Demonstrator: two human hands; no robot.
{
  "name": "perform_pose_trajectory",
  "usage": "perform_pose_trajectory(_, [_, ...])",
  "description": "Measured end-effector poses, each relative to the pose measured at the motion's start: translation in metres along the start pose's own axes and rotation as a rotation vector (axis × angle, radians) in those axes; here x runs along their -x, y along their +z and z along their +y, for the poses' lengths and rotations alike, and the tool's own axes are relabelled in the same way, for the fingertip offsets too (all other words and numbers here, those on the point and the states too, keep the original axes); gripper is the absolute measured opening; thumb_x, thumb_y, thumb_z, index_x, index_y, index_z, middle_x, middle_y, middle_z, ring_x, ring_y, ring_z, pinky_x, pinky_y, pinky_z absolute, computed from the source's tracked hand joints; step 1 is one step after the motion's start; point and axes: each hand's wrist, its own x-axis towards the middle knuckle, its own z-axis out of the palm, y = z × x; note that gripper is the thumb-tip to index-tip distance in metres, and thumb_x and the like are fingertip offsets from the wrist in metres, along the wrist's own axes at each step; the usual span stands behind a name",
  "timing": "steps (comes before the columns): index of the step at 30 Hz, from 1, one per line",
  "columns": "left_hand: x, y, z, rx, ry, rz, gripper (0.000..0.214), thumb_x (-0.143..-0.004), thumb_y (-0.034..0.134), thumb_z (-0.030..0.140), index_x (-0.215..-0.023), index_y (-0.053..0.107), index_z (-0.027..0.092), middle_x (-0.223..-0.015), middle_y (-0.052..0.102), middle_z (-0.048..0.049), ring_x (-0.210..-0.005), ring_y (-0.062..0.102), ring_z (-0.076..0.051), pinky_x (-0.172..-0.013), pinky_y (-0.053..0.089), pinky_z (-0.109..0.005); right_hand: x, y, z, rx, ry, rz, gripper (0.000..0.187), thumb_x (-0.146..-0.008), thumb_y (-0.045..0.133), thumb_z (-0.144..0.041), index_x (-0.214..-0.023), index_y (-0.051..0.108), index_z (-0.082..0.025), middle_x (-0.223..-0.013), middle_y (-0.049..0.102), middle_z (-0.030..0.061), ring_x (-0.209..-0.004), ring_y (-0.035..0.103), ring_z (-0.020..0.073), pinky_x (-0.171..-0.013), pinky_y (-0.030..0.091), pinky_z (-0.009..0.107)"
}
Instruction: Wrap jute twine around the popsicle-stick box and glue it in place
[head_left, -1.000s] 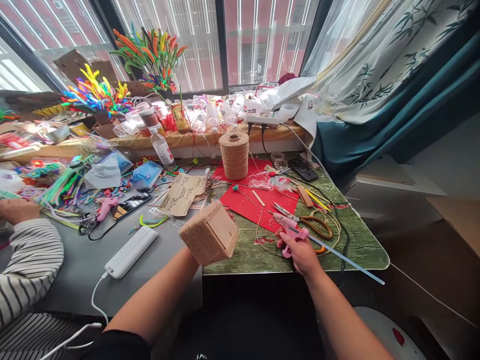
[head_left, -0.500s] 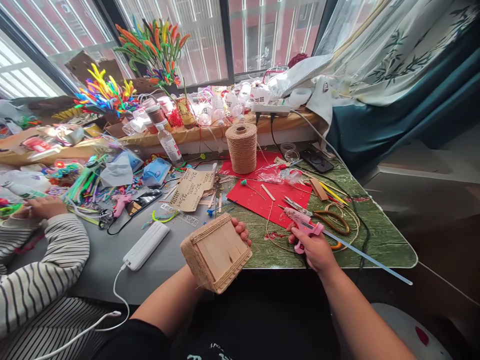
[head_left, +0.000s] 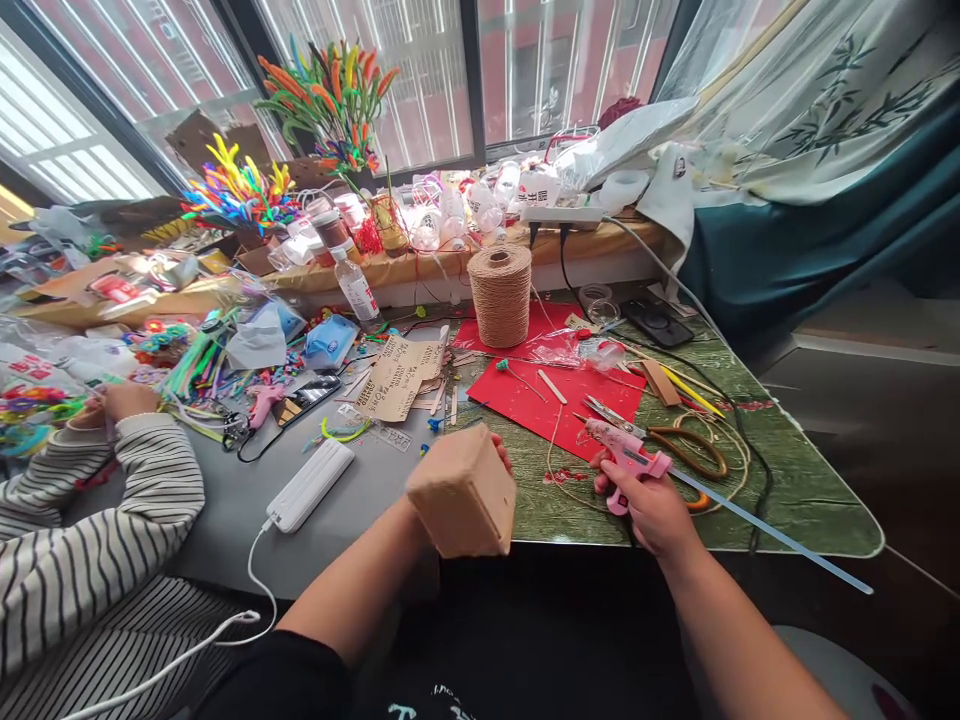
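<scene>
My left hand (head_left: 501, 455) is mostly hidden behind a small box wrapped in jute twine (head_left: 463, 497), which it holds up over the table's front edge; only fingertips show past its right side. My right hand (head_left: 649, 500) is closed round the grip of a pink hot glue gun (head_left: 624, 456), whose long clear glue stick (head_left: 780, 540) juts out to the right. The gun's nozzle rests by the red paper sheet (head_left: 555, 395). A large spool of jute twine (head_left: 500, 295) stands upright behind the sheet.
Scissors (head_left: 675, 445) and loose twine lie right of the gun. A white power bank (head_left: 310, 484) with cable lies on the grey table. Another person in a striped sleeve (head_left: 112, 530) works at left among pipe cleaners. Bottles, a power strip and clutter line the windowsill.
My left hand has turned the twine-wrapped box, so its wooden-stick face no longer shows and a plain wrapped side faces me. My right hand kept its hold on the glue gun.
</scene>
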Motion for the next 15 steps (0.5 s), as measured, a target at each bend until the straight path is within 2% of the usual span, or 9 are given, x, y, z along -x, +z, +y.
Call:
perform_pose_trajectory(1, [-0.001,-0.003,0.007,-0.155,0.018,0.037,0.034,-0.084,0.069,0.052,-0.099,0.069,0.021,-0.094,0.073,-0.0091,-0.089,0.07,-0.028,-0.086,0.057,-0.045,0.0,0.0,0.0,0.01,-0.001,0.002,0.04,-0.077,0.087,-0.049,-0.1,0.073,-0.02,-0.09,0.073,0.0064,-0.066,0.064,0.0163,-0.053,0.048,0.027])
perform_pose_trajectory(3, [-0.004,-0.008,0.024,-0.366,0.062,0.098,0.04,-0.073,0.081,0.036,-0.109,0.069,0.024,-0.103,0.074,-0.0049,-0.095,0.069,-0.026,-0.088,0.054,-0.039,0.0,-0.001,-0.001,0.032,0.006,0.009,0.041,-0.077,0.087,-0.05,-0.099,0.073,-0.019,-0.086,0.073,0.0063,-0.065,0.064,0.0167,-0.053,0.047,0.027])
perform_pose_trajectory(4, [-0.005,-0.011,0.032,-0.471,0.079,0.129,0.043,-0.07,0.082,0.028,-0.11,0.068,0.024,-0.102,0.074,-0.004,-0.096,0.069,-0.026,-0.087,0.053,-0.036,0.0,-0.001,-0.001,0.038,0.013,0.01,0.042,-0.077,0.087,-0.051,-0.1,0.073,-0.018,-0.085,0.073,0.0061,-0.065,0.064,0.0166,-0.053,0.047,0.027])
perform_pose_trajectory(6, [-0.009,-0.013,0.047,-1.054,0.065,0.156,0.033,-0.075,0.073,0.026,-0.108,0.068,0.026,-0.1,0.075,-0.0031,-0.093,0.07,-0.027,-0.081,0.051,-0.035,0.0,-0.001,-0.003,0.037,0.02,0.006,0.04,-0.078,0.086,-0.05,-0.099,0.074,-0.018,-0.083,0.073,0.0054,-0.066,0.064,0.0161,-0.054,0.047,0.026])
perform_pose_trajectory(8, [-0.015,-0.011,0.054,-1.465,-0.008,0.18,0.03,-0.077,0.066,0.023,-0.107,0.067,0.025,-0.097,0.076,-0.0063,-0.089,0.071,-0.03,-0.074,0.05,-0.036,0.0,-0.001,-0.003,0.029,0.015,0.001,0.038,-0.08,0.085,-0.049,-0.099,0.074,-0.018,-0.082,0.072,0.0047,-0.067,0.063,0.0153,-0.055,0.048,0.025])
perform_pose_trajectory(9, [-0.019,-0.01,0.054,-1.591,-0.038,0.187,0.028,-0.077,0.065,0.022,-0.105,0.066,0.024,-0.095,0.077,-0.0086,-0.089,0.072,-0.032,-0.073,0.05,-0.037,0.0,-0.001,-0.003,0.027,0.012,-0.003,0.037,-0.08,0.085,-0.048,-0.099,0.073,-0.019,-0.083,0.072,0.0046,-0.067,0.063,0.0151,-0.055,0.048,0.025])
perform_pose_trajectory(12, [-0.028,-0.004,0.05,-1.704,-0.062,0.202,0.025,-0.079,0.065,0.026,-0.104,0.065,0.022,-0.094,0.076,-0.0127,-0.089,0.072,-0.036,-0.073,0.051,-0.041,-0.001,-0.002,-0.002,0.025,0.001,-0.004,0.038,-0.081,0.084,-0.049,-0.102,0.073,-0.019,-0.086,0.072,0.0048,-0.067,0.063,0.0147,-0.055,0.049,0.025])
perform_pose_trajectory(15, [-0.027,-0.003,0.047,-1.559,0.047,0.193,0.038,-0.083,0.065,0.028,-0.12,0.061,0.024,-0.112,0.076,-0.0108,-0.1,0.072,-0.033,-0.081,0.055,-0.042,-0.001,-0.002,-0.002,0.013,-0.009,-0.006,0.039,-0.081,0.084,-0.049,-0.102,0.072,-0.02,-0.092,0.073,0.0056,-0.067,0.064,0.0144,-0.056,0.051,0.025])
